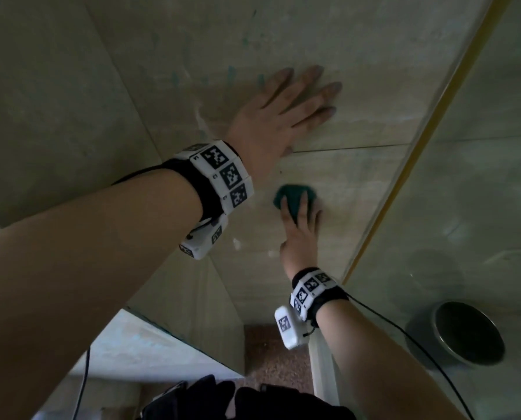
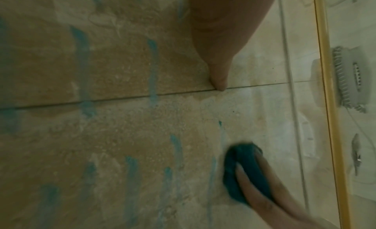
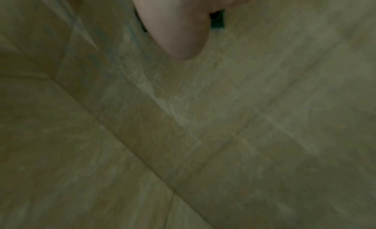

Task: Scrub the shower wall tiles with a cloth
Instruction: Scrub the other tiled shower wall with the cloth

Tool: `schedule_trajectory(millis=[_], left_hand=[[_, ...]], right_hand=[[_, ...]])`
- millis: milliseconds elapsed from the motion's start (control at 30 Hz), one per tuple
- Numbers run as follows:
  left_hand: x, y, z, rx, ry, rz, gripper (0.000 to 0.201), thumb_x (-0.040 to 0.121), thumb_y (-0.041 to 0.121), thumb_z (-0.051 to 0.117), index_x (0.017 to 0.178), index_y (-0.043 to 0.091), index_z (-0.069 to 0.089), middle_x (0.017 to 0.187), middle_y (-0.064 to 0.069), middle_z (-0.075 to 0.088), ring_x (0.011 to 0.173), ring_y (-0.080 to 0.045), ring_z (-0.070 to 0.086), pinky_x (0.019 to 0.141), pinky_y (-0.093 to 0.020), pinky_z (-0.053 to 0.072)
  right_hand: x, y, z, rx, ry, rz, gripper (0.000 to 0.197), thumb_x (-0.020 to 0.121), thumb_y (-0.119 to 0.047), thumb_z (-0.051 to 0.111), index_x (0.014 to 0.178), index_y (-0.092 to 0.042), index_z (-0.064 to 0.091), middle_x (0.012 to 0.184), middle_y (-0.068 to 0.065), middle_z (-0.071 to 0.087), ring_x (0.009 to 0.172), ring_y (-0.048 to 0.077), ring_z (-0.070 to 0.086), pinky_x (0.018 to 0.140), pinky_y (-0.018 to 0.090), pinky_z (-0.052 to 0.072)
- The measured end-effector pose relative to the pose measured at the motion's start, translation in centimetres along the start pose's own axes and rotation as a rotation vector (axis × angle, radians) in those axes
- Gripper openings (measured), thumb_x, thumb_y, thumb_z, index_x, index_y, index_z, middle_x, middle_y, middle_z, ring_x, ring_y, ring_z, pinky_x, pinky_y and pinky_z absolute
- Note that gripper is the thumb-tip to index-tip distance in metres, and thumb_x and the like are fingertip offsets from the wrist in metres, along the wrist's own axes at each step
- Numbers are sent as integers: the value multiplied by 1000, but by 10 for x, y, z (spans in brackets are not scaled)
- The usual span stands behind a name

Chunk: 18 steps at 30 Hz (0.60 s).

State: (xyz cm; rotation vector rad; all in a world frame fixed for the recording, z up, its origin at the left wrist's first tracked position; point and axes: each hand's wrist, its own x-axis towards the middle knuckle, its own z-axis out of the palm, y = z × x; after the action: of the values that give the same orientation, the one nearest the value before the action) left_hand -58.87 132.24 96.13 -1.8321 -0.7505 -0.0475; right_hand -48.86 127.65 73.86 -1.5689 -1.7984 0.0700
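Note:
My left hand (image 1: 283,116) lies flat on the beige wall tile (image 1: 192,56), fingers spread and straight; its thumb (image 2: 219,81) touches a grout line. Below it my right hand (image 1: 300,228) presses a wadded teal cloth (image 1: 294,197) against the lower tile with straight fingers (image 2: 256,176) laid over the cloth (image 2: 240,168). In the blurred right wrist view only the thumb (image 3: 183,36) and a corner of the cloth (image 3: 217,21) show. Blue streaks of cleaner (image 2: 81,68) run down the wet tiles.
A glass shower panel (image 1: 480,177) with a gold edge strip (image 1: 420,147) stands just right of both hands. Seen through the glass are a round metal bowl (image 1: 465,331) and a shower head (image 2: 346,78). A reddish floor (image 1: 271,353) lies below.

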Motion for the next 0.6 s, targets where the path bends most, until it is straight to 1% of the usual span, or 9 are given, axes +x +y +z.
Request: schedule_trajectory(millis=[33,67,100,200,267,333,467,533,600], left_hand=[[-1,-1,0,9,0,10,86,84,52,56,153,22,12,160,0,16,145,-28,23,116,-45,12],[-1,-1,-1,9,4,18,86,84,53,56,153,23,13,160,0,16,145,-28,24,117,-44,16],[-1,-2,-1,-2,8,22,85,84,53,55,153,24,14,160,0,16,145,-28,24,117,-43,20],[-1,-3,-1,-13,1,19,83,85,51,54,153,25,14,160,1,15,145,-28,23,116,-43,22],[0,-1,0,4,4,19,84,85,51,54,153,24,12,161,1,14,145,-28,23,116,-43,21],[0,1,0,11,12,17,83,86,50,54,153,24,12,161,1,14,145,-28,22,117,-43,20],[-1,1,2,16,43,11,85,84,51,57,153,24,15,160,2,17,144,-27,25,117,-42,23],[-2,1,3,28,53,7,86,82,52,58,153,25,16,160,2,18,144,-27,25,117,-42,22],[-2,0,3,-25,89,-13,85,82,45,61,152,23,19,159,-1,22,143,-29,28,116,-42,21]], right_hand=[[5,3,-3,-45,55,-38,109,55,19,61,148,-23,24,156,15,15,142,34,2,112,59,8],[10,8,-8,-68,104,-34,108,54,18,60,149,-22,26,156,16,17,142,36,6,112,58,8],[15,13,-15,-65,140,14,109,56,18,57,150,-23,20,157,15,12,143,37,6,114,58,10],[22,30,-28,62,235,319,109,64,21,44,148,-31,0,157,9,-11,144,39,6,113,57,23],[17,30,-26,128,245,457,106,66,23,41,151,-27,1,159,14,-10,143,40,11,112,52,28],[8,21,-19,151,153,506,103,69,23,41,152,-24,3,159,14,-12,144,38,7,116,48,22],[1,1,-12,98,13,320,107,68,20,47,148,-29,-3,150,6,-24,145,37,-6,120,44,1],[13,-4,-19,58,88,186,109,63,20,49,151,-28,8,154,7,-15,144,37,-3,118,48,3],[30,-6,-31,32,225,108,106,58,21,49,151,-22,21,157,15,1,143,37,1,117,51,7]])
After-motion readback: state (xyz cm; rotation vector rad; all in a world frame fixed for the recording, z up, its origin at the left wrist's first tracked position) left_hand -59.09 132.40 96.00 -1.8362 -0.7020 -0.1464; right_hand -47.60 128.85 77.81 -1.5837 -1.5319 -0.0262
